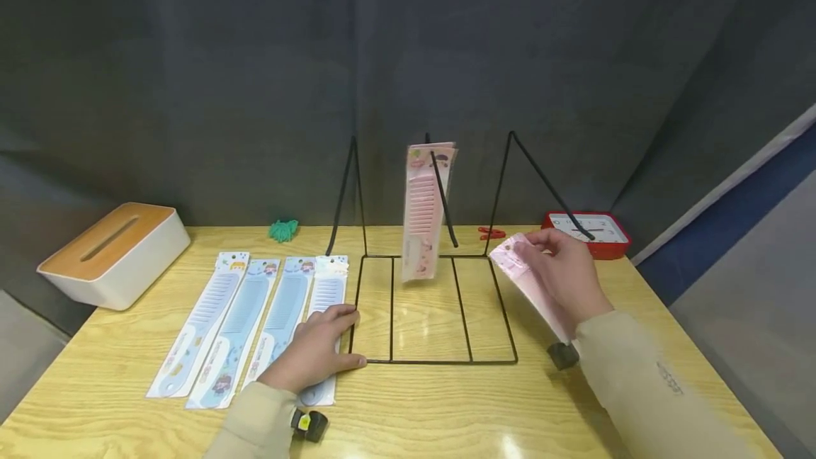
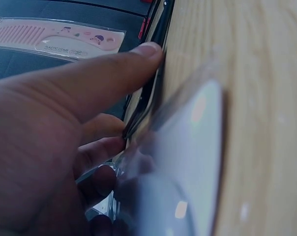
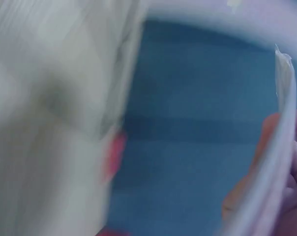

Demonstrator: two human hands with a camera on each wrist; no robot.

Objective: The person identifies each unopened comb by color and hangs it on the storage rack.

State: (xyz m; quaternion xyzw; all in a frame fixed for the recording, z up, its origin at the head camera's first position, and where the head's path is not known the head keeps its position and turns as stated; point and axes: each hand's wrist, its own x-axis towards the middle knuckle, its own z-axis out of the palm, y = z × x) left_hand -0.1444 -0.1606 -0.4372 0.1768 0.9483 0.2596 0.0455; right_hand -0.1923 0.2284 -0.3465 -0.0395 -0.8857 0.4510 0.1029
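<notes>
- Holding a pink packaged comb [image 1: 532,285], your right hand [image 1: 567,271] has its fingers curled round the pack above the right part of the tabletop [image 1: 446,409], just right of the black wire rack [image 1: 433,310].
- Your left hand [image 1: 315,353] lies flat with relaxed fingers on the rightmost of the packaged combs on the tabletop; it grips nothing, and its fingertips reach the rack's left base wire.
- In the left wrist view your thumb [image 2: 114,73] points along that black wire, with the clear pack [image 2: 188,147] under the hand.
- Four packaged combs [image 1: 248,321] lie side by side in a row on the left half of the tabletop, touching or nearly touching, handles toward you; at least the middle two are blue.
- A bunch of pink packaged combs [image 1: 426,211] hangs from the rack's middle hook, above the rack's base.
- The rack stands at the middle of the tabletop, its three uprights toward the far edge.
- A white tissue box with a wooden lid [image 1: 115,250] sits at the far left corner.
- A red alarm clock [image 1: 589,232] sits near the far right corner, behind your right hand.
- A green tuft [image 1: 283,230] and a red clip [image 1: 491,234] lie by the far edge.
- The right wrist view is too blurred to read beyond the pack's edge [image 3: 281,147].
</notes>
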